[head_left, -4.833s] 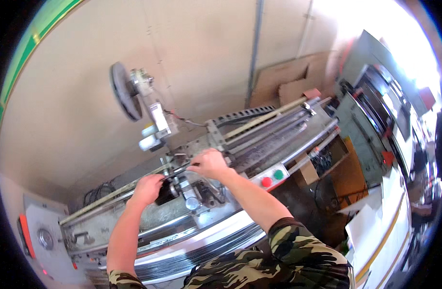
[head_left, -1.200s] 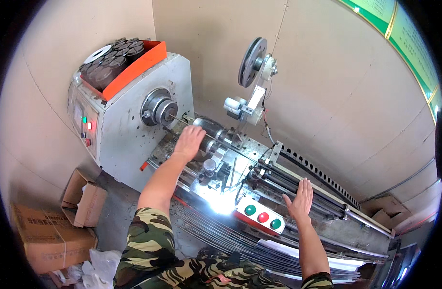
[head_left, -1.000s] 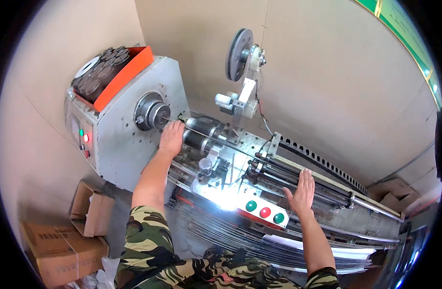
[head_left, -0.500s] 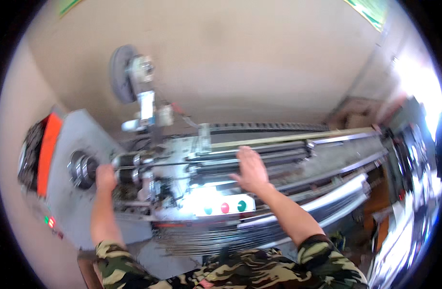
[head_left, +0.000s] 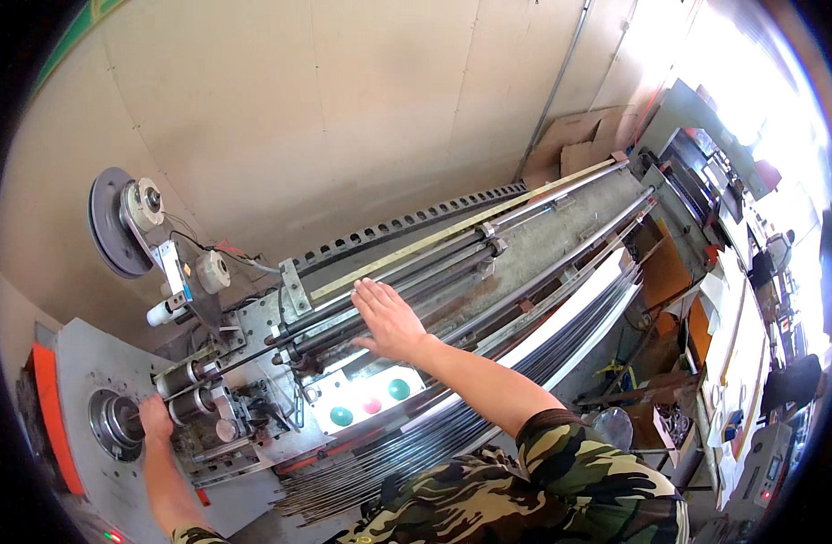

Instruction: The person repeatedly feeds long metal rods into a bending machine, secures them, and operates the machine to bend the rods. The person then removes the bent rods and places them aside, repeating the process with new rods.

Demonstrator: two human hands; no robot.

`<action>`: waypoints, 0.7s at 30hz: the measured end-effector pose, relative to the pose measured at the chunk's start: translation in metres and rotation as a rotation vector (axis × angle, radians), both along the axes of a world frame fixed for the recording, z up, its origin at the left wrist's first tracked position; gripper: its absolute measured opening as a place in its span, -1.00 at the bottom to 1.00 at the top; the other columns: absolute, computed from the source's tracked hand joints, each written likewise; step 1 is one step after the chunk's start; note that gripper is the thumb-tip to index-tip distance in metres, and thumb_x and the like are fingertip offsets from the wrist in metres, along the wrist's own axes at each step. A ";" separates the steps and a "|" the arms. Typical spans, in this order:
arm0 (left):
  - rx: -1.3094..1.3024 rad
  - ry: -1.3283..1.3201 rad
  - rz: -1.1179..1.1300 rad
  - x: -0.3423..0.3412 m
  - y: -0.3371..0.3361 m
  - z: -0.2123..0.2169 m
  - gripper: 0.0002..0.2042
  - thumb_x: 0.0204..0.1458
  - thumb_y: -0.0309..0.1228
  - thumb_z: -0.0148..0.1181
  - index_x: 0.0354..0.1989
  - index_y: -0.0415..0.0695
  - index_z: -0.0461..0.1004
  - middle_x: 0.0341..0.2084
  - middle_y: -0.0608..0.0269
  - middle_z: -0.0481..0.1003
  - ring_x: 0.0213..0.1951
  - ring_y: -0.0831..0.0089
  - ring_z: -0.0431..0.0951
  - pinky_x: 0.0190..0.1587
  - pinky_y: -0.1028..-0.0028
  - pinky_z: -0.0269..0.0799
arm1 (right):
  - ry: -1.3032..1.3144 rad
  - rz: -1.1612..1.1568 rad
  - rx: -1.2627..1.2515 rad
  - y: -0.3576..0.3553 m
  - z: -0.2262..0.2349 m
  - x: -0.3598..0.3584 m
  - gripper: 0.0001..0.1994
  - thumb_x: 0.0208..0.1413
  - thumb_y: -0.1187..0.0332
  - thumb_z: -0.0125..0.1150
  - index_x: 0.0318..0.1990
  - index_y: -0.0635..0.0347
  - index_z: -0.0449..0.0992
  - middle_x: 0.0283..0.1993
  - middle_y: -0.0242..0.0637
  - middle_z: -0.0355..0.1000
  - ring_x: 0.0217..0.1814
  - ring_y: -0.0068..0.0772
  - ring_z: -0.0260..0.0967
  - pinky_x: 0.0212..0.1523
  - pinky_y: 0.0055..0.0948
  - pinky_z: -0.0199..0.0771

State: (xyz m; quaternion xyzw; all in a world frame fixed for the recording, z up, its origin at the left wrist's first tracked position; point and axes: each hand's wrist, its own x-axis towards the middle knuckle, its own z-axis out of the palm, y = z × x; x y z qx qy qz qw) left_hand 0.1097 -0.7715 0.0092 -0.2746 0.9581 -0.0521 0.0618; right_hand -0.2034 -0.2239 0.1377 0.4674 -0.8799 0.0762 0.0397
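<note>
At the lower left, my left hand is closed around the near end of a thin dark metal rod, right beside the round chuck in the machine's grey housing. From there the rod runs past two metal rollers toward the long bars of the machine. My right hand lies flat with fingers stretched and thumb apart, over the parallel dark bars. Whether its palm touches them is hidden. Below it sits a lit white control panel with red and green buttons.
A bundle of thin rods lies along the machine's front, close to my body. A grey disc on an arm rises at the back left. A cable chain runs along the wall. Cardboard leans at the far end.
My view has turned, so the machine now slants up to the right and more of the room shows. Both hands keep about the same places on the machine.
</note>
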 end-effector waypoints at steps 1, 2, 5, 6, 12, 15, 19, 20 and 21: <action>0.010 -0.011 0.011 -0.002 0.002 0.009 -0.87 0.05 -0.51 0.04 -0.30 -0.27 0.51 -0.35 -0.14 0.56 -0.18 -0.12 0.55 -0.07 0.02 0.42 | -0.011 -0.001 0.012 -0.001 0.003 -0.001 -0.17 0.13 -0.07 0.21 0.37 0.39 0.14 0.49 0.05 0.02 0.58 -0.02 -0.16 0.56 -0.13 -0.22; 0.039 -0.013 0.031 0.000 0.008 0.008 -0.85 0.06 -0.51 0.03 -0.29 -0.28 0.51 -0.35 -0.15 0.56 -0.18 -0.12 0.55 -0.08 0.01 0.42 | -0.002 0.001 0.024 -0.005 0.003 0.000 -0.17 0.13 -0.07 0.21 0.37 0.39 0.15 0.49 0.05 0.02 0.58 -0.02 -0.16 0.56 -0.13 -0.22; 0.035 0.042 -0.022 -0.015 0.028 0.039 -0.82 0.10 -0.50 -0.01 -0.25 -0.28 0.52 -0.34 -0.20 0.56 -0.17 -0.14 0.55 -0.07 0.00 0.42 | 0.002 -0.025 0.012 0.001 0.006 -0.004 -0.16 0.13 -0.08 0.21 0.37 0.39 0.15 0.49 0.04 0.02 0.58 -0.02 -0.15 0.55 -0.13 -0.20; 0.023 0.063 -0.008 -0.013 0.025 0.039 -0.81 0.11 -0.49 -0.02 -0.25 -0.27 0.52 -0.34 -0.20 0.56 -0.18 -0.15 0.55 -0.08 0.00 0.42 | 0.004 -0.025 0.001 0.001 0.007 -0.004 -0.16 0.12 -0.08 0.22 0.37 0.39 0.15 0.49 0.04 0.03 0.58 -0.02 -0.15 0.55 -0.12 -0.19; -0.002 0.185 -0.058 -0.013 0.023 0.045 -0.79 0.16 -0.47 -0.06 -0.27 -0.27 0.52 -0.36 -0.17 0.56 -0.22 -0.17 0.55 -0.12 -0.01 0.42 | 0.035 -0.035 -0.013 -0.002 0.013 -0.007 -0.14 0.11 -0.12 0.23 0.37 0.37 0.16 0.48 0.03 0.05 0.57 -0.03 -0.12 0.54 -0.12 -0.16; -0.038 0.181 -0.028 -0.012 0.024 0.046 -0.83 0.12 -0.47 -0.03 -0.33 -0.24 0.52 -0.39 -0.17 0.54 -0.21 -0.14 0.53 -0.13 -0.03 0.38 | 0.034 -0.047 0.014 -0.005 0.018 -0.007 -0.15 0.14 -0.15 0.18 0.38 0.36 0.16 0.49 0.03 0.03 0.58 -0.03 -0.14 0.55 -0.13 -0.17; 0.004 0.160 -0.031 -0.015 0.033 0.061 -0.82 -0.09 -0.54 0.19 -0.26 -0.20 0.48 -0.32 -0.12 0.55 -0.15 -0.12 0.51 -0.08 0.01 0.39 | 0.068 -0.042 -0.064 -0.005 0.016 -0.008 -0.14 0.07 -0.11 0.29 0.32 0.42 0.21 0.46 0.11 0.09 0.56 0.03 -0.07 0.53 -0.09 -0.13; -0.009 0.238 -0.034 -0.007 0.024 0.048 -0.78 -0.19 -0.58 0.24 -0.29 -0.19 0.48 -0.35 -0.11 0.55 -0.17 -0.13 0.52 -0.07 0.01 0.40 | 0.077 -0.045 -0.039 -0.011 0.021 -0.006 -0.15 0.06 -0.12 0.29 0.31 0.43 0.24 0.44 0.13 0.12 0.55 0.04 -0.04 0.53 -0.08 -0.11; 0.035 0.193 -0.016 -0.013 0.027 0.055 -0.80 -0.16 -0.58 0.20 -0.29 -0.18 0.49 -0.35 -0.12 0.56 -0.16 -0.13 0.52 -0.06 0.01 0.40 | 0.048 -0.075 0.005 -0.011 0.025 -0.004 -0.15 0.10 -0.14 0.23 0.34 0.41 0.20 0.47 0.11 0.06 0.58 0.01 -0.11 0.55 -0.11 -0.17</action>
